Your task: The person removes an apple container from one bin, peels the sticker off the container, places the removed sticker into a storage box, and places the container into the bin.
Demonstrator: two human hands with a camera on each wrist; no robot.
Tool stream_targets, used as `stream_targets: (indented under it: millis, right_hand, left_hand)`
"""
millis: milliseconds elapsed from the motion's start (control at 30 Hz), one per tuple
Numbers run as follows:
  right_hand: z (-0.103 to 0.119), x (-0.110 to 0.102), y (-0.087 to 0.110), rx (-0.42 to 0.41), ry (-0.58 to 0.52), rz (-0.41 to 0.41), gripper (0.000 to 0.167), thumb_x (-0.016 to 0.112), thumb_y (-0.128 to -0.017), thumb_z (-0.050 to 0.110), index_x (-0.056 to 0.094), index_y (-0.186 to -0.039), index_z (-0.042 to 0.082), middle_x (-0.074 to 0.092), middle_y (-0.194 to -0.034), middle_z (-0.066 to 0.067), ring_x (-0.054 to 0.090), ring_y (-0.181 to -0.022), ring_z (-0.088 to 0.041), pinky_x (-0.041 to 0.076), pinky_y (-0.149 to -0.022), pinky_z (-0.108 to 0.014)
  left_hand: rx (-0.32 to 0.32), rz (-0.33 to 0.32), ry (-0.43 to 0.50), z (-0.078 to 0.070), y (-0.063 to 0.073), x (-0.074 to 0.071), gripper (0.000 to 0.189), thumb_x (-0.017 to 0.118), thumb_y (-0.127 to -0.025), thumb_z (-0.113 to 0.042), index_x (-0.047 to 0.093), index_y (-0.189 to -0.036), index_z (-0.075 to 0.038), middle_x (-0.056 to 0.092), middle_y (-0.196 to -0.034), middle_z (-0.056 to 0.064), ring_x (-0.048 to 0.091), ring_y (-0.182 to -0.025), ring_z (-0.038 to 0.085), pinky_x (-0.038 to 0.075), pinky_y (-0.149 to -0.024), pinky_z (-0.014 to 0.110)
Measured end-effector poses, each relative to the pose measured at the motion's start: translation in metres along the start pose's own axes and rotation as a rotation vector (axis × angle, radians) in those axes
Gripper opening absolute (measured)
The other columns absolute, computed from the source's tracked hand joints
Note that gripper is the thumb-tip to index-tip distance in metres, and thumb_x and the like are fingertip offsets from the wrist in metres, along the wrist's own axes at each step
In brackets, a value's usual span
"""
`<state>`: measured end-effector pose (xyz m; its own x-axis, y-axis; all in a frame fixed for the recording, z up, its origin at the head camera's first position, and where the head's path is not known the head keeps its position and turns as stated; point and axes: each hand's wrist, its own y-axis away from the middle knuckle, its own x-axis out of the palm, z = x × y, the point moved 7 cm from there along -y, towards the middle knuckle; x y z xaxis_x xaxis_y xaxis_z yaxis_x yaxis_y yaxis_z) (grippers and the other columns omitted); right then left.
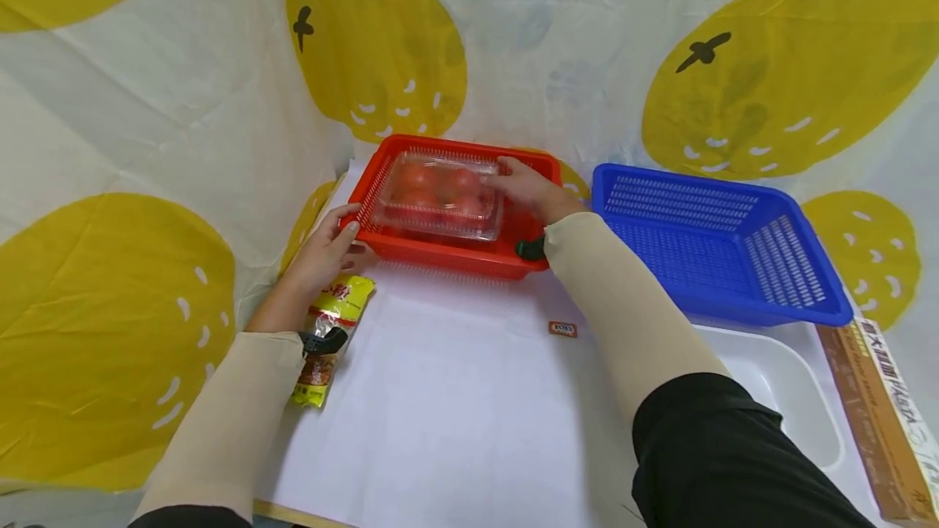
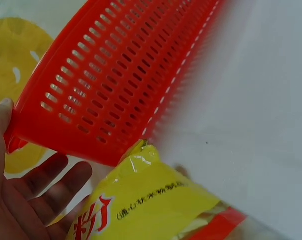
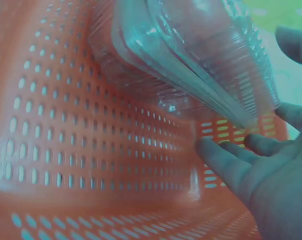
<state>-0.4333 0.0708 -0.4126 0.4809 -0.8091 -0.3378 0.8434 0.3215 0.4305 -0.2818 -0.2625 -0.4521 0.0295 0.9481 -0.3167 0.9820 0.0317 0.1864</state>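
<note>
A clear plastic box of tomatoes (image 1: 440,195) lies slightly tilted inside a red slotted basket (image 1: 411,249). My right hand (image 1: 530,186) is at the box's right end, fingers extended at its edge; in the right wrist view the thumb (image 3: 292,47) stands apart from the plastic. The basket's left end is held by my left hand (image 1: 323,255), the thumb on the rim and the other fingers spread loosely beneath. Just below that hand lies a yellow packet (image 2: 161,200) with red lettering, partly hidden by the wrist in the head view.
A blue slotted basket (image 1: 667,255) stands to the right, over a white tray (image 1: 778,389). A long brown box (image 1: 869,422) lies along the right edge. A small orange-red labelled piece (image 1: 562,329) lies on the white tabletop (image 1: 455,414). Lemon-patterned sheeting (image 1: 543,39) hangs behind.
</note>
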Motion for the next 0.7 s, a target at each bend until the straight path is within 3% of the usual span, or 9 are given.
stream_targets:
  millis: [100, 200, 367, 467, 567, 633, 700]
  right_hand:
    - [0.006, -0.005, 0.005, -0.049, 0.041, -0.027, 0.089, 0.069, -0.103, 0.047, 0.017, -0.173, 0.028, 0.025, -0.174, -0.004, 0.028, -0.156, -0.029, 0.036, -0.124, -0.052]
    - [0.013, -0.007, 0.012, -0.092, 0.030, -0.041, 0.085, 0.069, -0.103, 0.048, 0.023, -0.172, 0.029, 0.030, -0.172, -0.004, 0.035, -0.152, -0.029, 0.039, -0.122, -0.051]
    - [0.030, -0.010, 0.036, -0.166, 0.046, -0.083, 0.076, 0.070, -0.103, 0.046, 0.034, -0.168, 0.031, 0.039, -0.167, -0.002, 0.045, -0.147, -0.029, 0.046, -0.115, -0.056]
    - [0.042, -0.007, 0.053, -0.223, 0.126, -0.103, 0.072, 0.069, -0.104, 0.043, 0.035, -0.167, 0.032, 0.039, -0.169, -0.002, 0.043, -0.149, -0.029, 0.047, -0.114, -0.057]
    - [0.048, -0.003, 0.072, -0.264, 0.266, -0.133, 0.073, 0.068, -0.104, 0.046, 0.034, -0.167, 0.036, 0.039, -0.169, 0.001, 0.041, -0.152, -0.029, 0.045, -0.116, -0.058]
    - [0.048, 0.001, 0.086, -0.311, 0.384, -0.163, 0.073, 0.067, -0.103, 0.050, 0.035, -0.167, 0.037, 0.040, -0.168, 0.003, 0.038, -0.154, -0.027, 0.043, -0.117, -0.059]
    - [0.046, 0.006, 0.101, -0.390, 0.474, -0.178, 0.073, 0.067, -0.103, 0.049, 0.035, -0.168, 0.034, 0.040, -0.168, 0.002, 0.038, -0.154, -0.027, 0.043, -0.117, -0.059]
  left_hand:
    - [0.007, -0.021, -0.024, -0.004, 0.002, -0.002, 0.056, 0.048, -0.113, -0.044, 0.031, -0.166, -0.040, 0.044, -0.155, 0.010, 0.056, -0.125, 0.039, 0.053, -0.106, 0.053]
    - [0.023, -0.060, -0.090, -0.012, 0.004, -0.006, 0.056, 0.049, -0.114, -0.042, 0.034, -0.167, -0.036, 0.044, -0.156, 0.009, 0.054, -0.122, 0.039, 0.055, -0.104, 0.051]
    - [0.137, -0.167, -0.307, -0.032, 0.009, -0.013, 0.053, 0.053, -0.113, -0.033, 0.044, -0.163, -0.017, 0.037, -0.166, 0.014, 0.042, -0.143, 0.038, 0.048, -0.112, 0.059]
    - [0.255, -0.237, -0.441, -0.047, 0.016, -0.011, 0.053, 0.057, -0.110, -0.032, 0.051, -0.158, -0.009, 0.035, -0.166, 0.022, 0.037, -0.150, 0.044, 0.040, -0.116, 0.068]
    - [0.447, -0.272, -0.558, -0.064, 0.025, 0.002, 0.054, 0.061, -0.106, -0.034, 0.057, -0.152, -0.006, 0.043, -0.161, 0.026, 0.039, -0.148, 0.047, 0.034, -0.118, 0.071]
    - [0.559, -0.260, -0.607, -0.074, 0.033, 0.015, 0.057, 0.063, -0.104, -0.037, 0.058, -0.151, -0.007, 0.046, -0.158, 0.025, 0.041, -0.147, 0.046, 0.034, -0.117, 0.072]
    - [0.629, -0.221, -0.641, -0.082, 0.040, 0.028, 0.060, 0.064, -0.102, -0.042, 0.057, -0.153, -0.010, 0.046, -0.159, 0.022, 0.040, -0.149, 0.043, 0.031, -0.118, 0.072]
